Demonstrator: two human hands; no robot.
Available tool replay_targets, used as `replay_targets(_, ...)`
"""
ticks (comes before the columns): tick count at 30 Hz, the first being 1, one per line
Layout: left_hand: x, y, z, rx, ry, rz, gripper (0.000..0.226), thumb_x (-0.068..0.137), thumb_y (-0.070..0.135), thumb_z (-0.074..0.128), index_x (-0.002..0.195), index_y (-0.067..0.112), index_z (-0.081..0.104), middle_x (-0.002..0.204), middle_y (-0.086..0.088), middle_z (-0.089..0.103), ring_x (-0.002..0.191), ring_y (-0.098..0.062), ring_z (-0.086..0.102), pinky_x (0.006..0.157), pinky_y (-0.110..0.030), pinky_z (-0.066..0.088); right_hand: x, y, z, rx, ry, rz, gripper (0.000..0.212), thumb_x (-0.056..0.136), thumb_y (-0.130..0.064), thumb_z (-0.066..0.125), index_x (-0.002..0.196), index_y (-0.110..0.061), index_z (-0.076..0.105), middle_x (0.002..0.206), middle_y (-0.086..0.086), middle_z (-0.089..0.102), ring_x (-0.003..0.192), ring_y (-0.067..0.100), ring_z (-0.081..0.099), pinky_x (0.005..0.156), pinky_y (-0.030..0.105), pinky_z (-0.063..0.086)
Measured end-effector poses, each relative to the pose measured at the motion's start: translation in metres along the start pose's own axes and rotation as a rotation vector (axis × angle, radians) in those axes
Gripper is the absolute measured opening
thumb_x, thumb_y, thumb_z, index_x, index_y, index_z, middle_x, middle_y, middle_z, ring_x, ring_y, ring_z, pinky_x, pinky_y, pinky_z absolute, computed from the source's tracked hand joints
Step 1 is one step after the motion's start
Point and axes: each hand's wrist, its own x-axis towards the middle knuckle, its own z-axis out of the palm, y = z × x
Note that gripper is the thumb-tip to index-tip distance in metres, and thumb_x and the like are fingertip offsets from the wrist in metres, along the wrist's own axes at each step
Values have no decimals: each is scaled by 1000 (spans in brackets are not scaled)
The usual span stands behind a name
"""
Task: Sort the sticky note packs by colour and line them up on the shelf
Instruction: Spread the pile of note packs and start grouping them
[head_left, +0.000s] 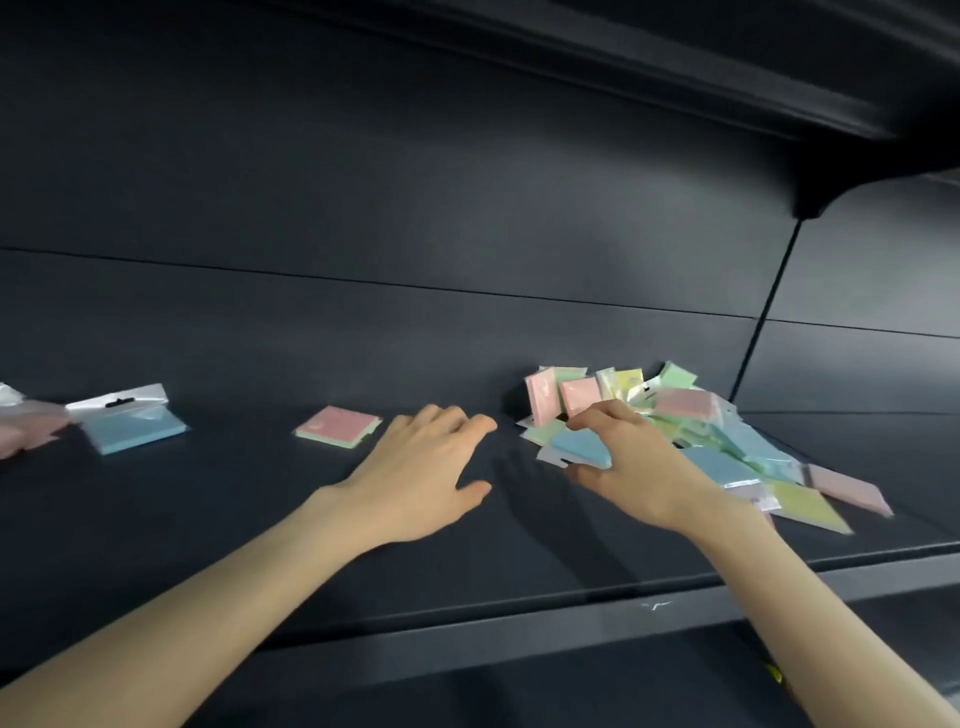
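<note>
A heap of sticky note packs (691, 415) in pink, green, yellow and blue lies on the right of the dark shelf (260, 519). My right hand (634, 462) pinches a blue pack (579, 449) at the heap's left edge, thumb under, fingers over. My left hand (421, 478) hovers flat and empty over the shelf, fingers spread, just left of the heap. A pink pack (338, 426) lies alone behind my left hand. Further left a blue pack (130, 426) in its clear hanging sleeve lies flat. A pinkish pack (23, 434) is blurred at the left frame edge.
The shelf's dark back wall (415, 234) rises behind the packs. An upper shelf (675, 62) overhangs at top right, with a bracket (815, 197) and a vertical seam near the heap. The shelf's front lip (519, 623) runs below my forearms.
</note>
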Motion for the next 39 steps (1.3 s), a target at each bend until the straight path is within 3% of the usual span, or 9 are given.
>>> replay_targets(12,131,39,52,-41,13,-32,48,91,40,50,135,27,36,126,4,47,116,-18,43,96,-35,38,67,129,-15,19,16,36,49,88,-27,61,134,-18,45,138,2,39,128,24,39,99,30,35)
replay_targets(19,195,29,89,-58,0,-127,51,91,40,52,137,24,36,135,3,40,122,-19,40,97,-35,37,139,175,0,58,-48,18,51,88,-28,61,135,-19,45,138,4,40,130,25,36,102,33,36)
replay_targets(25,227,16,107,-74,-14,-264,55,87,40,56,134,20,37,132,-1,42,116,-21,45,92,-35,42,195,192,17,64,-127,-75,44,83,-28,64,124,-20,52,124,6,49,121,27,43,98,38,40)
replay_targets(33,244,7,133,-164,42,-489,55,87,35,60,134,15,39,126,-5,51,108,-22,55,87,-33,46,245,209,35,61,-152,-258,39,83,-29,66,119,-17,55,118,4,56,116,24,44,95,34,38)
replay_targets(35,246,8,136,-243,87,-523,47,88,31,61,129,15,46,119,-1,59,102,-17,57,83,-29,48,251,213,37,54,-121,-303,34,82,-32,67,111,-18,55,111,2,61,111,23,45,88,32,35)
replay_targets(39,248,9,143,-306,157,-536,33,89,21,59,121,15,55,110,4,64,80,-3,57,63,-7,41,253,218,39,42,-98,-360,37,80,-36,69,105,-16,52,99,0,57,101,21,39,82,30,26)
